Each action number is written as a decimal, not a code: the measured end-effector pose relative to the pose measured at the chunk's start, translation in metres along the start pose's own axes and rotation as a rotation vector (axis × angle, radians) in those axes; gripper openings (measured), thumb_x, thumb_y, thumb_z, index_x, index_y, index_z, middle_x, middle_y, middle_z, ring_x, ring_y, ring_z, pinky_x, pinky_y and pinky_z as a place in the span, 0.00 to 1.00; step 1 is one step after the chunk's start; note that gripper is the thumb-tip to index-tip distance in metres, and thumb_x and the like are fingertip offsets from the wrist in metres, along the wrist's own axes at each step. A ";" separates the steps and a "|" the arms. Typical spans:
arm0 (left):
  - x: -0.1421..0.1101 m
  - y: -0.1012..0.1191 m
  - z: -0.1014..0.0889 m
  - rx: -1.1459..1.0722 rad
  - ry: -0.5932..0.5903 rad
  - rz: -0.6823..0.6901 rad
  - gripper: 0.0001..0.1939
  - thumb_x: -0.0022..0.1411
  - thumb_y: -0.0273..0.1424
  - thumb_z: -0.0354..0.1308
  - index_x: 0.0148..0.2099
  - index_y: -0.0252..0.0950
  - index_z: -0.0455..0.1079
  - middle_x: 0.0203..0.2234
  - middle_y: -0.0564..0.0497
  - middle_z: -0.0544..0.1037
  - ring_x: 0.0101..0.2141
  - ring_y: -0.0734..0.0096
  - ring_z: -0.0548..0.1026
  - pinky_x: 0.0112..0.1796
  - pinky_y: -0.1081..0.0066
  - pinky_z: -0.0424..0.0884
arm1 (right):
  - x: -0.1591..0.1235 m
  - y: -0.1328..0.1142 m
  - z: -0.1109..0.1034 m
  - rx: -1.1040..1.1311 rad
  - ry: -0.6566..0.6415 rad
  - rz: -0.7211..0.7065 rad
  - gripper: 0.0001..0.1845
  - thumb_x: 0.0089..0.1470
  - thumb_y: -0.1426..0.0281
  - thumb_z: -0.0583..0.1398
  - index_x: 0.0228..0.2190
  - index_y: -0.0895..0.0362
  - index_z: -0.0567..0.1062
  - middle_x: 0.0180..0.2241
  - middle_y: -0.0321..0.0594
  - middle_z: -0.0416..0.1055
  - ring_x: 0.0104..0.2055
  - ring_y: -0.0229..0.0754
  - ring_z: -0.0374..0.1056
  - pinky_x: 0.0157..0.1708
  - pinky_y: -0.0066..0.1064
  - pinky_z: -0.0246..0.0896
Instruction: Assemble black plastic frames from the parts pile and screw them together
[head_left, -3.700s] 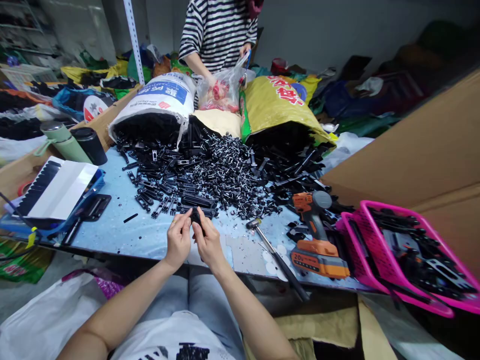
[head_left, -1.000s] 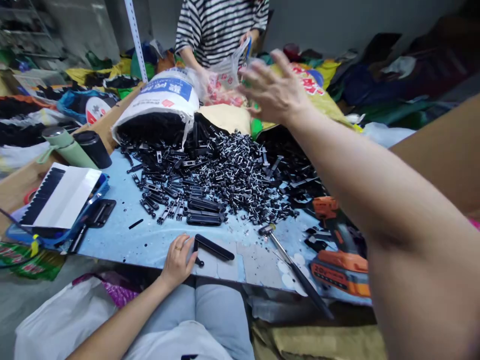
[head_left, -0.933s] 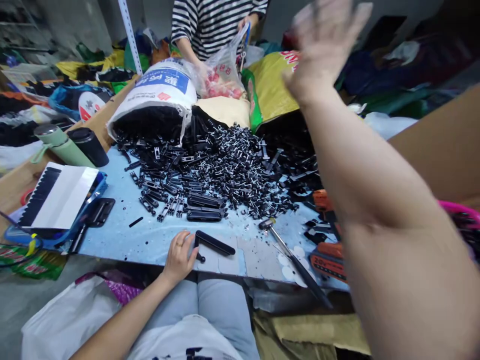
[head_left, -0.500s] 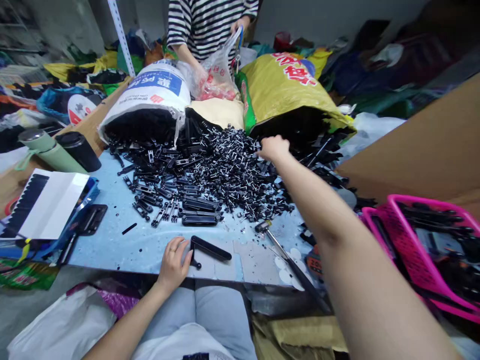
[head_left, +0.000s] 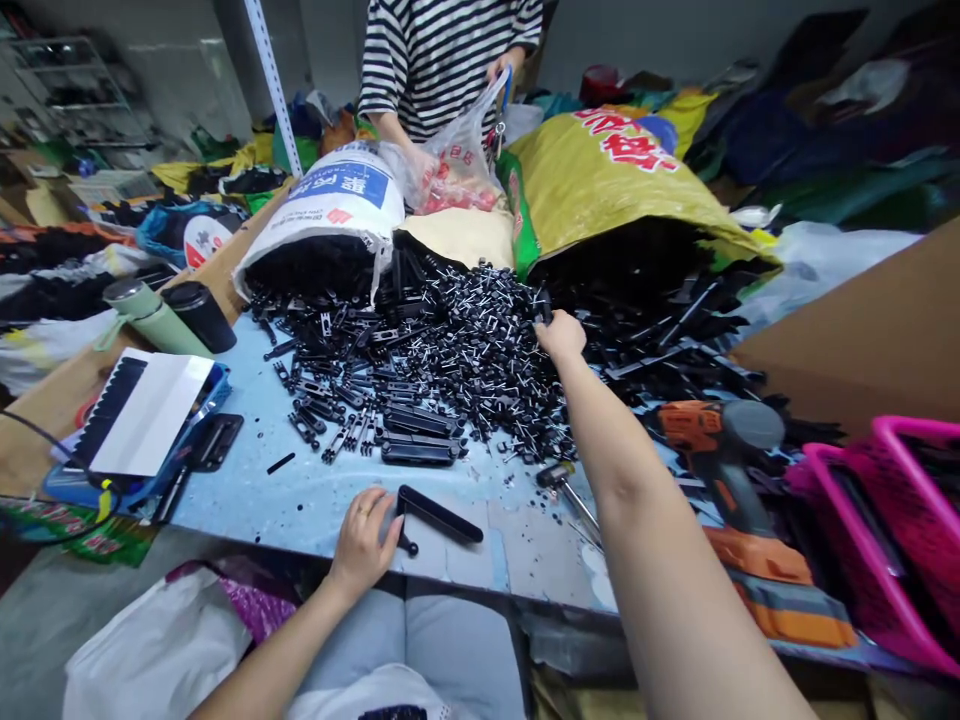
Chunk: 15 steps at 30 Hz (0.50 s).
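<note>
My left hand (head_left: pixel 364 538) lies on the near edge of the blue table (head_left: pixel 247 495), fingers curled against the end of a long black plastic bar (head_left: pixel 439 514) with a small pin at its near end. My right hand (head_left: pixel 561 335) is stretched far out over the heap of small black parts (head_left: pixel 465 345), fingers closed on a black piece at the mouth of the yellow sack (head_left: pixel 615 175). What exactly it pinches is too small to name.
A white sack (head_left: pixel 330 200) spills more black parts. Stacked black bars (head_left: pixel 416 435) lie mid-table. A hammer (head_left: pixel 570 490), an orange drill (head_left: pixel 720 470) and a pink basket (head_left: pixel 892 540) sit right. Two flasks (head_left: pixel 169 315) and a blue tray (head_left: pixel 142 420) stand left. A person in stripes (head_left: pixel 450 50) handles a plastic bag opposite.
My right arm swung up and away, then came down into the parts heap and now grips a piece nearer the yellow sack. My left hand stayed by the black bar.
</note>
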<state>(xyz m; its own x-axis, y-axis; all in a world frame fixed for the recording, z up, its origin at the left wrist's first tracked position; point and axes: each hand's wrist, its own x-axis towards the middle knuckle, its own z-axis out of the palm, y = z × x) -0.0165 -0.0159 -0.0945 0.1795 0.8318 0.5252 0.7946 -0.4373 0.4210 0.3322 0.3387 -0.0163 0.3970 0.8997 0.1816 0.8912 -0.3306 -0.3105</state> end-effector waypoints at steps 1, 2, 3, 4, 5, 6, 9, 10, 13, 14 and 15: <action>-0.001 0.000 0.000 -0.003 -0.005 -0.003 0.15 0.62 0.28 0.52 0.52 0.34 0.63 0.44 0.41 0.70 0.47 0.60 0.69 0.47 0.59 0.70 | -0.003 0.002 -0.008 0.014 0.016 0.002 0.20 0.51 0.66 0.55 0.44 0.62 0.72 0.41 0.54 0.72 0.42 0.48 0.67 0.41 0.36 0.60; -0.002 -0.001 0.000 -0.007 -0.011 -0.008 0.15 0.62 0.28 0.52 0.52 0.34 0.63 0.44 0.41 0.70 0.47 0.60 0.69 0.47 0.59 0.70 | -0.008 0.005 -0.016 0.023 0.038 0.004 0.19 0.50 0.65 0.55 0.42 0.62 0.74 0.39 0.54 0.72 0.42 0.49 0.68 0.41 0.36 0.60; -0.002 -0.001 -0.001 -0.010 -0.015 -0.013 0.15 0.63 0.29 0.52 0.52 0.34 0.63 0.44 0.41 0.70 0.47 0.60 0.69 0.47 0.59 0.70 | -0.015 0.009 -0.024 0.034 0.063 0.004 0.19 0.49 0.64 0.56 0.39 0.63 0.75 0.37 0.54 0.73 0.41 0.49 0.68 0.41 0.37 0.61; -0.002 0.000 -0.002 -0.010 -0.018 -0.017 0.15 0.63 0.29 0.51 0.52 0.34 0.63 0.44 0.41 0.70 0.47 0.60 0.69 0.46 0.59 0.70 | -0.024 0.013 -0.033 0.059 0.087 0.002 0.18 0.49 0.64 0.56 0.37 0.64 0.76 0.35 0.54 0.74 0.40 0.50 0.68 0.40 0.37 0.61; 0.000 0.001 -0.004 -0.005 -0.025 -0.017 0.15 0.64 0.29 0.50 0.52 0.35 0.62 0.45 0.41 0.70 0.47 0.60 0.68 0.47 0.58 0.69 | -0.035 0.019 -0.040 0.116 0.101 -0.001 0.18 0.48 0.64 0.56 0.34 0.64 0.77 0.33 0.53 0.74 0.39 0.50 0.69 0.40 0.37 0.61; 0.003 0.003 -0.005 0.007 -0.042 -0.008 0.15 0.64 0.29 0.50 0.53 0.35 0.62 0.46 0.40 0.70 0.48 0.59 0.68 0.47 0.58 0.68 | -0.049 0.026 -0.045 0.195 0.106 -0.003 0.19 0.48 0.63 0.55 0.33 0.65 0.78 0.30 0.52 0.74 0.37 0.49 0.69 0.39 0.36 0.62; 0.019 0.013 -0.008 0.060 -0.198 0.113 0.18 0.64 0.31 0.50 0.56 0.35 0.61 0.51 0.40 0.67 0.53 0.55 0.63 0.51 0.52 0.61 | -0.106 0.051 -0.050 0.444 0.088 -0.010 0.24 0.52 0.62 0.51 0.37 0.67 0.78 0.27 0.47 0.74 0.30 0.44 0.69 0.33 0.34 0.63; 0.026 0.017 -0.007 0.070 -0.286 0.184 0.19 0.63 0.32 0.51 0.56 0.35 0.60 0.52 0.40 0.67 0.54 0.54 0.62 0.53 0.51 0.59 | -0.130 0.060 -0.049 0.494 0.093 -0.029 0.25 0.53 0.62 0.50 0.41 0.67 0.76 0.29 0.46 0.75 0.30 0.43 0.69 0.33 0.33 0.64; 0.048 0.029 0.001 0.086 -0.535 0.372 0.19 0.64 0.32 0.52 0.57 0.38 0.60 0.48 0.44 0.70 0.51 0.57 0.65 0.53 0.51 0.56 | -0.205 0.086 -0.041 0.529 0.181 -0.223 0.27 0.55 0.58 0.52 0.48 0.64 0.73 0.40 0.49 0.74 0.39 0.44 0.69 0.41 0.36 0.64; 0.054 0.031 0.004 0.096 -0.592 0.406 0.18 0.64 0.30 0.50 0.56 0.38 0.60 0.45 0.45 0.72 0.48 0.60 0.68 0.52 0.53 0.57 | -0.229 0.094 -0.039 0.473 0.195 -0.312 0.27 0.56 0.58 0.51 0.50 0.63 0.71 0.43 0.50 0.73 0.41 0.45 0.69 0.43 0.37 0.63; 0.059 0.033 0.006 0.112 -0.632 0.427 0.17 0.65 0.27 0.49 0.56 0.38 0.61 0.42 0.46 0.73 0.45 0.62 0.69 0.50 0.55 0.58 | -0.250 0.102 -0.038 0.389 0.198 -0.395 0.27 0.58 0.58 0.51 0.51 0.64 0.70 0.43 0.51 0.73 0.42 0.46 0.68 0.43 0.37 0.62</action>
<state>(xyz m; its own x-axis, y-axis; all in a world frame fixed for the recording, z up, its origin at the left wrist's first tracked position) 0.0235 0.0212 -0.0543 0.7544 0.6503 0.0892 0.6295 -0.7554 0.1819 0.3322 0.0696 -0.0576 0.1179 0.8508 0.5121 0.8490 0.1811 -0.4964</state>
